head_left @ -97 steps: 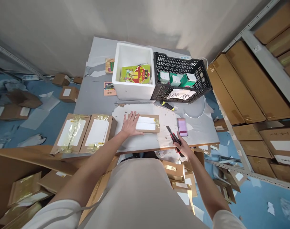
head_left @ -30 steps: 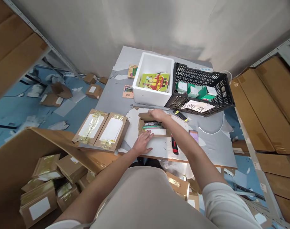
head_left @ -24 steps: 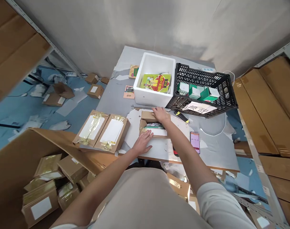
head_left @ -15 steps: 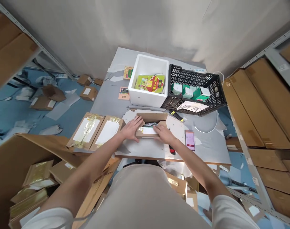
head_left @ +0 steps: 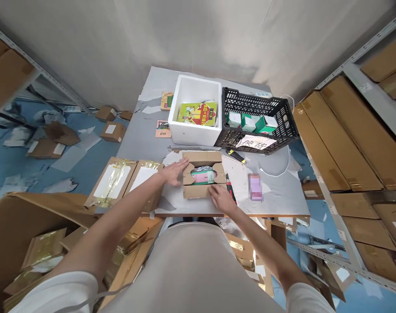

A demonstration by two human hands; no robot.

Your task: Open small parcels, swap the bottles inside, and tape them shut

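Observation:
A small cardboard box (head_left: 202, 157) sits on the table with its flaps folded outward. Inside lie a green and pink package (head_left: 202, 177) and some crumpled striped material, which I cannot name. My left hand (head_left: 174, 171) is open, fingers stretched, its tips touching the box's left side. At the box's near right corner, my right hand (head_left: 222, 198) has its fingers closed on the front flap. Partly behind that hand lies a red and black tool (head_left: 229, 187). Two taped parcels (head_left: 115, 180) with white labels stand left of my left hand.
Behind the box stand a white foam box (head_left: 194, 135) with booklets and a black crate (head_left: 261, 102) with green-white cartons. A yellow-black cutter (head_left: 237, 156), a phone (head_left: 255, 188) and a white cable (head_left: 278, 174) lie to the right. Shelves of cartons (head_left: 348, 139) flank the table.
The box's front flap has come down toward me, showing the contents. My right hand has moved from the box's front wall to the near flap. The view has shifted slightly.

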